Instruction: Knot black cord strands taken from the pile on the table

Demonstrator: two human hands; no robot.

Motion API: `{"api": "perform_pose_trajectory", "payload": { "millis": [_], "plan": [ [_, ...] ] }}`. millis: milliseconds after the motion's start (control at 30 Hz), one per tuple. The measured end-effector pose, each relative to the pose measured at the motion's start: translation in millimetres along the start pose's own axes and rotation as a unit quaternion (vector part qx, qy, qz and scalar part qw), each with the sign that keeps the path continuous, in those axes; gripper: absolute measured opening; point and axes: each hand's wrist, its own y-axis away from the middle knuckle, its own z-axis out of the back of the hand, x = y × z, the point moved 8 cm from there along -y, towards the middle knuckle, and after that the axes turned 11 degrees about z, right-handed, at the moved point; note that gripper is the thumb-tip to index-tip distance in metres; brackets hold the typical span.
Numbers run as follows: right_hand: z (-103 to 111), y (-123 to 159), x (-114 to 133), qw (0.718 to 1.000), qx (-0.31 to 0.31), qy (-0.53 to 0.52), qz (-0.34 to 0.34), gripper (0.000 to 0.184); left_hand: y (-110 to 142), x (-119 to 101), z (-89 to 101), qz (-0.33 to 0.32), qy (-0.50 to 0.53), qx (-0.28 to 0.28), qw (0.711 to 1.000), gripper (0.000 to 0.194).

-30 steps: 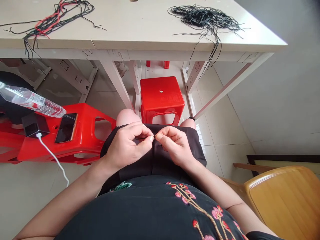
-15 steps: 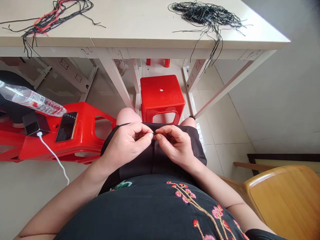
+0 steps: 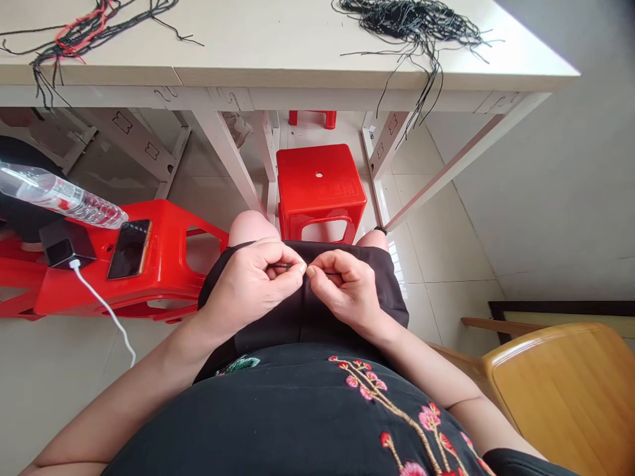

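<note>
Over my lap, my left hand (image 3: 260,274) is closed in a pinch on a thin black cord (image 3: 280,266). My right hand (image 3: 344,284) pinches the cord too, its fingertips touching or almost touching those of the left. Only short dark bits of cord show between the curled fingers; the rest is hidden by the hands or lost against the black skirt (image 3: 268,330). On the table above lie a tangled bundle of black cords (image 3: 417,23) at the right and black cords with a red one (image 3: 94,30) at the left.
The table edge (image 3: 297,78) runs across ahead of me, with a red stool (image 3: 321,178) below. At my left, another red stool (image 3: 163,231) carries a phone (image 3: 129,248), a black charger (image 3: 67,243) and a plastic bottle (image 3: 64,195). A wooden chair (image 3: 570,390) stands at right.
My fingertips have come closer together, and a bit of cord now shows inside the left hand's curl. The view has tipped slightly downward.
</note>
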Motion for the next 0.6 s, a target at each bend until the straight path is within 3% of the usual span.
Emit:
{"api": "perform_pose_trajectory", "payload": {
  "millis": [133,267,467,600],
  "plan": [
    [0,0,-9,0.995,-0.005,-0.08,-0.055,0.013,0,-2,0.3,-0.018,0.0,0.01,1.0,0.009],
    [2,-1,-9,0.992,-0.013,-0.114,-0.056,0.009,1,-7,1.0,-0.033,-0.007,0.021,0.999,0.009],
    [-3,3,-12,0.994,-0.005,-0.08,-0.077,0.006,4,-7,0.3,-0.021,-0.052,-0.015,0.998,0.01],
    [-7,3,-19,0.986,0.007,-0.118,-0.116,0.009,6,-7,-0.2,-0.034,-0.069,-0.036,0.996,0.01]
  ]
}}
